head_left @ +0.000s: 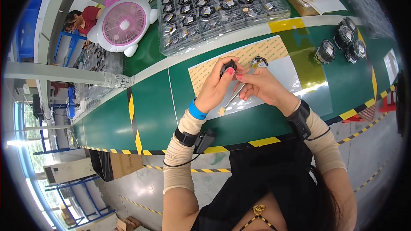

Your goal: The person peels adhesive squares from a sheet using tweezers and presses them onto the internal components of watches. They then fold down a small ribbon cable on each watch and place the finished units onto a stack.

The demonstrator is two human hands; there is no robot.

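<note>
My left hand (217, 83) is closed around a small black round part (228, 67), held up over the sheets on the green bench. Close beside it, my right hand (266, 86) grips a pair of slim metal tweezers (234, 96), which slant down to the left. At their lower end is a small beige piece (221, 111); whether it touches them I cannot tell. Just beyond my right fingers sits another black round unit (259, 62) with a pale label. Under both hands lie a beige sheet with rows of green marks (203, 73) and a whitish sheet (280, 66).
Clear plastic trays (222, 6) full of black round units stand along the back. Several such units (344, 38) are grouped at the right, near yellow film (306, 55). A pink-and-white fan (124, 25) stands at back left. Beyond it, a person in red (87, 19) bends forward.
</note>
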